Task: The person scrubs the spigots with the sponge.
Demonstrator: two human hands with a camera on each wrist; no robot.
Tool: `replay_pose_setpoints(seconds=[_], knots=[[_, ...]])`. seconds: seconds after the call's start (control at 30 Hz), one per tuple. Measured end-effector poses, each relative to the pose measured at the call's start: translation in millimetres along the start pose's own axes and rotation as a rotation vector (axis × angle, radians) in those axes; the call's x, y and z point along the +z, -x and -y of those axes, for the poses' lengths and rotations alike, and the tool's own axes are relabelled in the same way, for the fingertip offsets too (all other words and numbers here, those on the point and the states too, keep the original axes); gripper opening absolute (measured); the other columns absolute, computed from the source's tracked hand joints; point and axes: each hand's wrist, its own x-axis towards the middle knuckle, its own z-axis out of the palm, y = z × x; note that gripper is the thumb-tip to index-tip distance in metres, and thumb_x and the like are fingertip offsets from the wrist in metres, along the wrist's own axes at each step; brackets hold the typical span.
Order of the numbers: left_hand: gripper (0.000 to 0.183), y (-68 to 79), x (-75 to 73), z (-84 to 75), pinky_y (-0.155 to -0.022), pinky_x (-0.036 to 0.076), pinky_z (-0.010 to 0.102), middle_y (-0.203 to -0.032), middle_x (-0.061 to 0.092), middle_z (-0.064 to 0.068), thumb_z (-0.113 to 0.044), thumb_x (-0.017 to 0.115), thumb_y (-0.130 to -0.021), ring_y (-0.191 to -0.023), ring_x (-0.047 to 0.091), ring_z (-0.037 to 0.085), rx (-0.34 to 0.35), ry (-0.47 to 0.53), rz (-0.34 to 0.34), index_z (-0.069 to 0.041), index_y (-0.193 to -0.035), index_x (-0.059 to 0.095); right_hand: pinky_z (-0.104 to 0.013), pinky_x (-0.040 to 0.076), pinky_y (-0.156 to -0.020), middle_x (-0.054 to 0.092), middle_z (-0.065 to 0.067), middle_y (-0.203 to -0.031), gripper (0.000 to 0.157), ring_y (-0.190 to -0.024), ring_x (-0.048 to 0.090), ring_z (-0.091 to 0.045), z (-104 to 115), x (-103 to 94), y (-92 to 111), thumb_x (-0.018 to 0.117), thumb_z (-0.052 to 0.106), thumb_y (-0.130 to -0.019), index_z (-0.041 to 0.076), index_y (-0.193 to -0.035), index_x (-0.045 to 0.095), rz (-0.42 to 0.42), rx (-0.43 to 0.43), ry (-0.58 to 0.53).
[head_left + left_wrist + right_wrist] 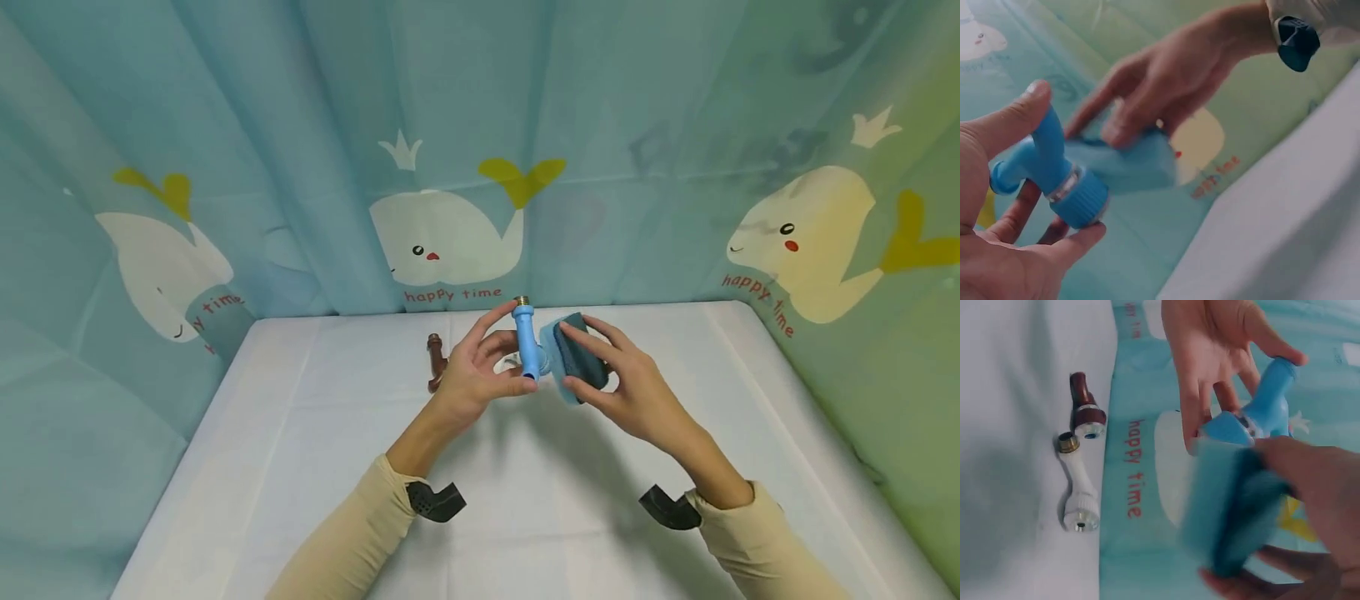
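My left hand (474,372) holds a blue plastic water tap (528,343) by its two ends, between thumb and fingers, raised above the table. A brass threaded end shows at its top in the head view. In the left wrist view, the tap's ribbed collar (1079,203) rests near a fingertip. My right hand (637,387) grips a sponge (583,360) with a light blue foam side and a darker scouring side. Its foam face is right beside the tap, overlapping it in the right wrist view. The sponge (1222,506) is motion-blurred there.
A brown tap (436,363) lies on the white-covered table (337,467), left of my left hand. Close by lies a white tap (1077,487) with a brass end, mostly hidden behind the left hand in the head view. A whale-printed curtain (315,167) hangs around the table.
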Motion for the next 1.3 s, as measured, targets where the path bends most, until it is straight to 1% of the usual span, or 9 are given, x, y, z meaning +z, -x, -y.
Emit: replay_pose_setpoints(seconds=[0.17, 0.3, 0.43, 0.57, 0.67, 0.87, 1.07, 1.17, 1.3], knots=[[0.100, 0.6, 1.3, 0.0, -0.103, 0.050, 0.043, -0.128, 0.063, 0.012, -0.005, 0.091, -0.077, -0.127, 0.054, 0.029, -0.006, -0.007, -0.033, -0.023, -0.159, 0.037, -0.053, 0.061, -0.083, 0.043, -0.023, -0.155, 0.073, -0.118, 0.063, -0.043, 3, 7.2, 4, 0.084, 0.007, -0.085, 0.013, -0.151, 0.053, -0.030, -0.041, -0.017], [0.096, 0.7, 2.4, 1.5, -0.098, 0.055, 0.037, -0.127, 0.064, 0.015, 0.000, 0.088, -0.079, -0.126, 0.056, 0.028, -0.028, -0.027, -0.049, -0.025, -0.158, 0.039, -0.056, 0.060, -0.083, 0.045, -0.023, -0.153, 0.074, -0.118, 0.063, -0.044, 2, 9.4, 8, 0.086, 0.005, -0.083, 0.013, -0.149, 0.055, -0.073, -0.038, 0.010], [0.095, 3.7, 1.2, 2.7, -0.097, 0.055, 0.037, -0.128, 0.064, 0.015, -0.005, 0.090, -0.079, -0.124, 0.056, 0.028, -0.050, -0.041, -0.016, -0.025, -0.158, 0.039, -0.050, 0.061, -0.081, 0.044, -0.020, -0.154, 0.077, -0.114, 0.064, -0.036, 6, 7.7, 4, 0.087, 0.003, -0.079, 0.014, -0.149, 0.056, -0.081, -0.118, -0.002], [0.097, 7.4, -0.5, 2.5, -0.098, 0.055, 0.039, -0.128, 0.065, 0.012, -0.010, 0.092, -0.078, -0.123, 0.056, 0.028, -0.073, -0.057, 0.015, -0.024, -0.158, 0.040, -0.045, 0.061, -0.074, 0.042, -0.023, -0.155, 0.076, -0.109, 0.062, -0.035, 5, 6.8, -1, 0.088, 0.005, -0.080, 0.015, -0.148, 0.057, -0.066, -0.166, 0.082], [0.096, 9.0, -2.1, 2.6, -0.096, 0.056, 0.038, -0.127, 0.066, 0.011, -0.011, 0.092, -0.078, -0.122, 0.056, 0.028, -0.087, -0.053, 0.016, -0.023, -0.158, 0.040, -0.046, 0.061, -0.075, 0.040, -0.025, -0.155, 0.077, -0.109, 0.061, -0.037, 5, 7.3, -1, 0.089, 0.004, -0.078, 0.015, -0.147, 0.058, -0.086, -0.183, 0.115], [0.092, 9.2, -1.9, -2.3, -0.093, 0.057, 0.036, -0.120, 0.068, 0.011, -0.010, 0.092, -0.077, -0.118, 0.060, 0.028, -0.117, -0.049, 0.056, -0.023, -0.155, 0.046, -0.054, 0.058, -0.083, 0.038, -0.025, -0.157, 0.075, -0.120, 0.054, -0.043, 6, 2.3, -3, 0.089, 0.004, -0.079, 0.016, -0.146, 0.059, -0.074, -0.214, 0.175], [0.090, 10.2, -1.0, -7.1, -0.092, 0.058, 0.037, -0.119, 0.069, 0.011, -0.003, 0.090, -0.078, -0.117, 0.061, 0.027, -0.146, -0.077, 0.057, -0.024, -0.154, 0.047, -0.050, 0.059, -0.079, 0.037, -0.024, -0.157, 0.077, -0.117, 0.055, -0.041, 12, -2.2, -2, 0.090, 0.004, -0.076, 0.018, -0.146, 0.060, -0.033, -0.257, 0.159], [0.090, 10.7, -1.2, -9.0, -0.092, 0.058, 0.037, -0.118, 0.068, 0.011, -0.002, 0.089, -0.079, -0.118, 0.061, 0.028, -0.153, -0.074, 0.066, -0.023, -0.155, 0.046, -0.051, 0.059, -0.079, 0.039, -0.023, -0.157, 0.077, -0.118, 0.055, -0.041, 13, -0.5, 0, 0.090, 0.004, -0.077, 0.018, -0.146, 0.060, -0.040, -0.239, 0.170], [0.091, 11.3, -2.5, -9.3, -0.094, 0.058, 0.037, -0.120, 0.068, 0.011, -0.005, 0.090, -0.079, -0.121, 0.060, 0.028, -0.134, -0.086, 0.046, -0.024, -0.156, 0.045, -0.049, 0.060, -0.081, 0.041, -0.021, -0.156, 0.074, -0.114, 0.060, -0.035, 14, 4.8, 6, 0.088, 0.006, -0.080, 0.016, -0.147, 0.059, -0.046, -0.202, 0.070]])
